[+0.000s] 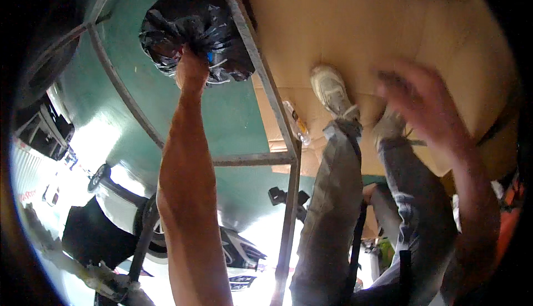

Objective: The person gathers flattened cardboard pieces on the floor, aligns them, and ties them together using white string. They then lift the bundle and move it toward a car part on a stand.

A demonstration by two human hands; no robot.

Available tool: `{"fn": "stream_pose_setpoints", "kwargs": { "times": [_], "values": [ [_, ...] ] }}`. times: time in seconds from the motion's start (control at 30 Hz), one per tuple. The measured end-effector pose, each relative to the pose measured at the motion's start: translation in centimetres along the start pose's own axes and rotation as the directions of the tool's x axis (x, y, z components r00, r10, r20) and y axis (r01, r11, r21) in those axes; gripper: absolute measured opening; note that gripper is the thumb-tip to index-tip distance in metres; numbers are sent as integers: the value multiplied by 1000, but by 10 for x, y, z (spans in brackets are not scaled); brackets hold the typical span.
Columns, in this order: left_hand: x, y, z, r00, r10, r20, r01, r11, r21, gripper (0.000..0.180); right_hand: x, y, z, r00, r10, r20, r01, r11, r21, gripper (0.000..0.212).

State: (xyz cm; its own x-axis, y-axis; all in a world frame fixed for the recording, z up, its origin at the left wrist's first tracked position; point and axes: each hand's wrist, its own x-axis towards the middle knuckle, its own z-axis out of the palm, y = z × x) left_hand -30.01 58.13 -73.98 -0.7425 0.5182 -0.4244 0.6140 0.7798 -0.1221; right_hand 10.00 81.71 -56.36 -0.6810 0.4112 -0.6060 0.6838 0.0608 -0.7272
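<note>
My left hand [192, 71] is closed round the gathered neck of a full black garbage bag [191, 14], on the far side of a metal frame bar. The bag's lower part seems to rest on the green floor [233, 117]. A pale tie end and a bit of blue show beside my fingers. Off to the right, my right hand [413, 98] hangs in the air over brown cardboard, smeared by motion. I cannot make out its fingers or whether anything is in them.
A grey metal frame [261, 67] runs between the bag and the cardboard [300, 17]. My shoes [331, 90] stand on the cardboard, with a clear plastic bottle [296, 121] lying near the frame's corner. A parked vehicle [119, 195] shows at lower left.
</note>
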Motion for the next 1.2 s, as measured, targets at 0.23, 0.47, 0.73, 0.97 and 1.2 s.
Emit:
{"fn": "stream_pose_setpoints", "kwargs": {
  "times": [0.23,0.47,0.73,0.97,1.2],
  "values": [
    [8,9,-31,986,-154,63,153,988,13,36,167,-27,-7,908,-418,-26,374,837,-399,28],
    [2,-62,-148,946,-221,-236,114,912,-395,25,232,-16,-14,860,-446,249,510,722,-468,26],
    [0,-41,-138,868,-222,-444,23,912,-410,21,269,20,-92,907,-403,120,392,706,-591,31],
    [24,1,-87,918,-208,-338,-77,741,-667,33,247,98,-152,928,-370,-41,283,774,-566,34],
    [7,193,-102,978,40,-203,-194,520,-832,25,280,115,-135,689,-645,-331,-22,437,-899,53]
  ]
}}
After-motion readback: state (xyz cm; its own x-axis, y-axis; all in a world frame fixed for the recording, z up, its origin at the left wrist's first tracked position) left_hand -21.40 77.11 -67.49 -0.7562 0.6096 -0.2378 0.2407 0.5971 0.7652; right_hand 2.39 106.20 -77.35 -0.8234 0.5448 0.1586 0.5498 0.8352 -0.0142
